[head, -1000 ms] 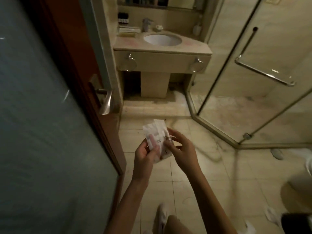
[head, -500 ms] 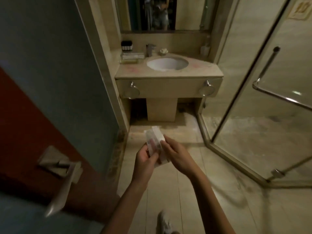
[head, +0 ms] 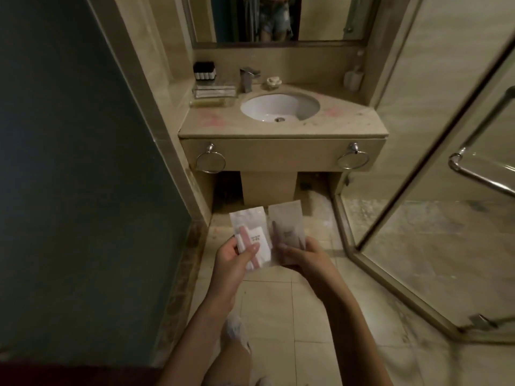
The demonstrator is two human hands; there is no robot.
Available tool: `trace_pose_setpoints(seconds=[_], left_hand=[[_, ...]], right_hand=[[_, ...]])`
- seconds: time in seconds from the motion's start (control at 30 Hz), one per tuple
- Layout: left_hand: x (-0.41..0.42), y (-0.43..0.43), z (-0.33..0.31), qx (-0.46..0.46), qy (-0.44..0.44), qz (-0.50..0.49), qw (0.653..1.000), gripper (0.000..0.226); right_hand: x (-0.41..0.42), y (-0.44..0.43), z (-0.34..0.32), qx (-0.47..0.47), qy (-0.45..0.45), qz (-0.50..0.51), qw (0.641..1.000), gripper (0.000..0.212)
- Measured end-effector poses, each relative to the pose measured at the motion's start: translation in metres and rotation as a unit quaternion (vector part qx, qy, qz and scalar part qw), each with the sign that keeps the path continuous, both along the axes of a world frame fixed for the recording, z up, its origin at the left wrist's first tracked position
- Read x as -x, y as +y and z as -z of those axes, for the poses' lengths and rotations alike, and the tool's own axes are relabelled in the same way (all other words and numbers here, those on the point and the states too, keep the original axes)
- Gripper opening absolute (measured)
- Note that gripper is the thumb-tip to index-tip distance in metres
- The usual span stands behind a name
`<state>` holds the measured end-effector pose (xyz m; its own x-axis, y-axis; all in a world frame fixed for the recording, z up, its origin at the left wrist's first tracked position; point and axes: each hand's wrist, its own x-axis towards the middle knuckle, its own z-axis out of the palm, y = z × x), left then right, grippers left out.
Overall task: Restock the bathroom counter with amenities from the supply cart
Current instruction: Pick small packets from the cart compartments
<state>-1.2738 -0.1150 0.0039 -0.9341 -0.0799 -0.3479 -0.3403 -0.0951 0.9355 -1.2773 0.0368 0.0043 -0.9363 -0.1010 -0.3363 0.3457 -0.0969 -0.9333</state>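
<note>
I hold two clear amenity packets side by side in front of me, above the floor tiles. My left hand [head: 234, 260] grips the left packet [head: 252, 236], which shows a pink item and a white label. My right hand [head: 302, 253] grips the right packet [head: 287, 227], with a similar pink item inside. The beige bathroom counter [head: 348, 121] with its white sink [head: 278, 107] stands straight ahead, beyond the packets. At its back left corner lie a tray of amenities [head: 214, 90] and a black holder of small bottles [head: 204, 71].
A faucet [head: 248, 78] and a soap dish [head: 273, 81] sit behind the sink. A white cup [head: 353, 79] stands at the back right. Two towel rings [head: 210, 161] hang on the counter front. The glass shower door [head: 446, 190] angles in on the right; a dark wall is on the left.
I have walked in past the door, and the counter is now closer. The packets, held stacked together before, are now spread apart, one in each hand.
</note>
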Motion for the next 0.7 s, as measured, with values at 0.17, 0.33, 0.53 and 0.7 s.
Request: trace_pose_setpoints(seconds=[0.17, 0.33, 0.53, 0.7], left_hand=[[0.072, 0.004, 0.014, -0.024, 0.005, 0.018, 1.0, 0.019], [0.165, -0.002, 0.018, -0.043, 0.026, 0.022, 0.999, 0.013], [0.285, -0.029, 0.015, -0.067, 0.009, -0.019, 0.998, 0.012], [0.36, -0.056, 0.024, -0.1, -0.01, -0.062, 0.993, 0.017]], right_hand=[[0.062, 0.012, 0.014, 0.012, 0.008, 0.049, 0.999, 0.02], [0.153, 0.01, 0.016, -0.006, 0.034, 0.051, 0.998, 0.026], [0.287, -0.026, 0.01, 0.009, 0.013, 0.044, 0.999, 0.031], [0.369, -0.06, 0.019, 0.019, 0.01, 0.037, 0.999, 0.023]])
